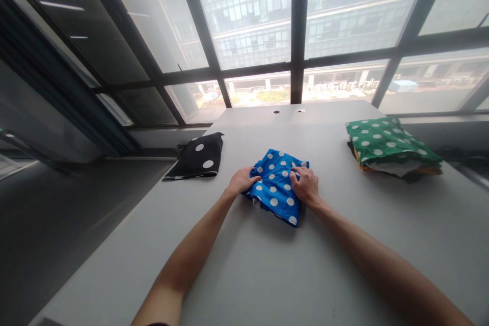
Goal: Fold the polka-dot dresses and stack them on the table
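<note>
— Blue polka-dot cloth (275,186), folded into a small bundle, lies flat on the grey table (267,275), about mid-width and a little toward the window side. What have the hands got?

— Left hand (241,181) rests on the bundle's left edge, fingers curled over it and pressing down. Right hand (305,186) sits on the right part, fingers bent and pinching a bit of the fabric near the top edge. Neither one lifts it.

— And round about?

— To the left, well apart, a black polka-dot cloth (196,160) lies folded at the table's edge, one corner hanging over. To the right, also well apart, a stack of folded cloths (391,147) with a green polka-dot one on top. Two small round holes (288,111) show in the tabletop near the far end. Behind it all, big windows (252,15) with dark frames. Nothing lies between the hands and the bundle.

— Anything hard to read?

— The layers under the green one show only as thin orange, white and dark edges. A pale scrap peeks out under the blue bundle's near left corner; I cannot tell what it is. The right thumb is hidden.
</note>
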The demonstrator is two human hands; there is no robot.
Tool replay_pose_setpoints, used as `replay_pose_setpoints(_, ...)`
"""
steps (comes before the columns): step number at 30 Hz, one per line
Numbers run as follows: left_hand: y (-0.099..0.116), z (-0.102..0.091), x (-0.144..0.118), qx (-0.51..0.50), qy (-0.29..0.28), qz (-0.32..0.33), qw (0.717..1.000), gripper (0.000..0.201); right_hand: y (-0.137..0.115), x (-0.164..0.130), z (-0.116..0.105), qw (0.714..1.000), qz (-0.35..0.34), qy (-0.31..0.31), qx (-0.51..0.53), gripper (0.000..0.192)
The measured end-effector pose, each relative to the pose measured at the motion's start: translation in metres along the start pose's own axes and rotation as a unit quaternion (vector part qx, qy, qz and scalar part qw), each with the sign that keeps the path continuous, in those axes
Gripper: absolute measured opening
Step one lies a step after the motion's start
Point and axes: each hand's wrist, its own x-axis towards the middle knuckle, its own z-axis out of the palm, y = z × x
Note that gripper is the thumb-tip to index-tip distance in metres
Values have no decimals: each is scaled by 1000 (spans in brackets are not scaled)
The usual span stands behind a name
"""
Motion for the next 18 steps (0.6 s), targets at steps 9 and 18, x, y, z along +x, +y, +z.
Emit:
replay_pose_setpoints(9, -15, -18, 4, 30, 36, -46, 998, 36, 11, 6, 1, 994, -25, 69, 77, 36)
replay_pose_setpoints(18, 14, -36, -10, 67, 58, -20, 996, 20, 11, 8, -1, 986, -16, 105, 125, 37)
